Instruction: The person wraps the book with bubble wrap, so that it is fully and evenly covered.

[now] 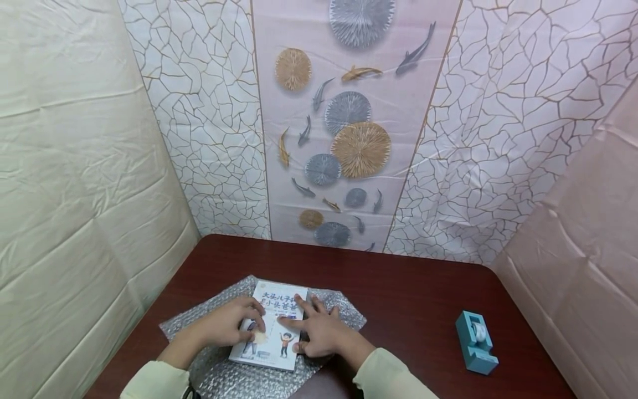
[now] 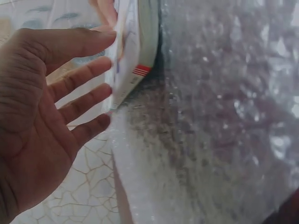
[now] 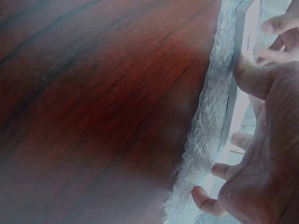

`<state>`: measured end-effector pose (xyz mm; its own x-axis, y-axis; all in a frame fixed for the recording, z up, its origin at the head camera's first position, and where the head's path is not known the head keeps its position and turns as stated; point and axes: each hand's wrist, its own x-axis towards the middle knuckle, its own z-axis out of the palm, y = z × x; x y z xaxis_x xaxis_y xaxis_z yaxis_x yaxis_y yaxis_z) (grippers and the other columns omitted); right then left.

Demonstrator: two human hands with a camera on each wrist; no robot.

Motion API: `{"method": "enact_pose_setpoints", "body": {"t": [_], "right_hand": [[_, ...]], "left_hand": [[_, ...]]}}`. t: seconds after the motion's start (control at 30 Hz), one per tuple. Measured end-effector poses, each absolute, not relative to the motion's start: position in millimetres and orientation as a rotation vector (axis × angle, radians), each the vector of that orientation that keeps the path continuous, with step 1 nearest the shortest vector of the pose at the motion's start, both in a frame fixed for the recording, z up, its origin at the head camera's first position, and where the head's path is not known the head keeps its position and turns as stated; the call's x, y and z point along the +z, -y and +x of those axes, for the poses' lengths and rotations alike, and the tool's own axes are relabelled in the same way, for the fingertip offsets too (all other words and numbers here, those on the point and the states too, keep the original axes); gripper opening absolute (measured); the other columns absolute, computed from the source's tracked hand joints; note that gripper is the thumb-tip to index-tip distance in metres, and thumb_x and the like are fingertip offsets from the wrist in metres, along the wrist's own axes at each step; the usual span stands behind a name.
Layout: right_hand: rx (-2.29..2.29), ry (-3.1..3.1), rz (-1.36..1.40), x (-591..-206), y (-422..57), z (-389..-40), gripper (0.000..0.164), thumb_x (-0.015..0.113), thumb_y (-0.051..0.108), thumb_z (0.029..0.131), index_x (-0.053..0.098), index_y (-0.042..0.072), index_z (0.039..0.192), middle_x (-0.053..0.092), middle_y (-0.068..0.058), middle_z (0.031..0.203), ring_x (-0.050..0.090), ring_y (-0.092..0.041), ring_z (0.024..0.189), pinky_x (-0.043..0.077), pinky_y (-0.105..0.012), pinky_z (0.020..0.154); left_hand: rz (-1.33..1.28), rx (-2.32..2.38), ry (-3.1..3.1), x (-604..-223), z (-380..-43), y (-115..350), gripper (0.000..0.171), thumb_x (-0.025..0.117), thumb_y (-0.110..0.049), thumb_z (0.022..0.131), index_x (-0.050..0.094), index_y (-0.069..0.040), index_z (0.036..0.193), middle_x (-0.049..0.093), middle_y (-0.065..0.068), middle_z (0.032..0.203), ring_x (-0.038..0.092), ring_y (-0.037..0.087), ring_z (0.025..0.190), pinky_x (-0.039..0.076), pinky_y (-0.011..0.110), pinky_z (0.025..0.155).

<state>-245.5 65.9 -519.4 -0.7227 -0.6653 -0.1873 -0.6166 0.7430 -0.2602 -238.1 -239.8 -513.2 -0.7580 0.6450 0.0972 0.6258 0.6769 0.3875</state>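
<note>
A book (image 1: 271,330) lay flat, cover up, on a sheet of bubble wrap (image 1: 239,382), which was itself spread over the near part of the dark red surface (image 1: 408,310). The sheet extended beyond the book on several sides, an arrangement that, in this report's judgement, put a layer of padding beneath it. The left hand (image 1: 234,321) was over the left part of the cover, fingertips at the book; its grip was apart, thumb and bent fingers separated, and nothing was seen pinched between them. The right hand (image 1: 321,330) lay across the right edge, its grip likewise apart: the thumb and two fingers were at the book, while the other fingers reached out over the wrap. This two-sided contact appeared suited to keeping the book from sliding on the loose sheet. A blue tape dispenser (image 1: 474,342), with its roll of tape (image 1: 479,331) fitted, stood well apart to the right, touched by neither hand, presumably where it would not crowd the sheet.
</note>
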Motion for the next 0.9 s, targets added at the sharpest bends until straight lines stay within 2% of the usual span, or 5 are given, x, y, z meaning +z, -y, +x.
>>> {"method": "enact_pose_setpoints", "body": {"t": [0.13, 0.23, 0.33, 0.57, 0.9], "right_hand": [[-0.279, -2.671, -1.003, -520.7, -66.2, -245.1, 0.066, 0.054, 0.07, 0.105, 0.034, 0.059, 0.167, 0.009, -0.003, 0.189, 0.014, -0.049, 0.171, 0.027, -0.091, 0.118], [-0.283, -2.675, -1.0, -521.3, -66.1, -244.9, 0.066, 0.054, 0.07, 0.105, 0.034, 0.059, 0.168, 0.009, -0.004, 0.189, 0.014, -0.049, 0.171, 0.026, -0.091, 0.118], [-0.286, -2.678, -0.994, -521.1, -66.3, -244.8, 0.067, 0.055, 0.071, 0.104, 0.035, 0.059, 0.167, 0.009, -0.004, 0.189, 0.014, -0.049, 0.171, 0.026, -0.092, 0.118], [-0.299, -2.673, -0.999, -520.1, -67.5, -245.0, 0.067, 0.055, 0.069, 0.105, 0.036, 0.057, 0.168, 0.01, -0.005, 0.189, 0.014, -0.05, 0.171, 0.025, -0.092, 0.118], [-0.31, -2.662, -0.994, -522.6, -67.2, -246.7, 0.068, 0.055, 0.07, 0.105, 0.034, 0.058, 0.168, 0.007, -0.004, 0.189, 0.012, -0.051, 0.171, 0.024, -0.093, 0.118]], "left_hand": [[1.095, 0.633, -2.787, -505.0, -227.6, 242.6, 0.032, 0.084, -0.004, 0.076, 0.081, -0.033, 0.088, 0.064, -0.014, 0.107, 0.054, 0.006, 0.099, 0.052, 0.032, 0.086], [1.049, 0.642, -2.714, -497.9, -218.4, 244.3, 0.037, 0.08, 0.003, 0.07, 0.079, -0.032, 0.082, 0.056, -0.015, 0.096, 0.044, 0.001, 0.087, 0.042, 0.023, 0.075], [1.02, 0.634, -2.645, -491.3, -209.6, 244.2, 0.037, 0.076, 0.006, 0.069, 0.079, -0.029, 0.08, 0.052, -0.015, 0.087, 0.042, -0.001, 0.079, 0.039, 0.018, 0.069], [0.832, 0.539, -2.587, -478.8, -188.4, 239.1, 0.039, 0.07, 0.016, 0.072, 0.078, -0.022, 0.07, 0.057, -0.017, 0.068, 0.041, -0.001, 0.062, 0.034, 0.019, 0.056], [0.461, 0.303, -2.532, -467.6, -156.9, 217.6, 0.035, 0.088, 0.01, 0.076, 0.073, -0.016, 0.059, 0.065, -0.009, 0.056, 0.059, 0.009, 0.054, 0.045, 0.024, 0.053]]}}
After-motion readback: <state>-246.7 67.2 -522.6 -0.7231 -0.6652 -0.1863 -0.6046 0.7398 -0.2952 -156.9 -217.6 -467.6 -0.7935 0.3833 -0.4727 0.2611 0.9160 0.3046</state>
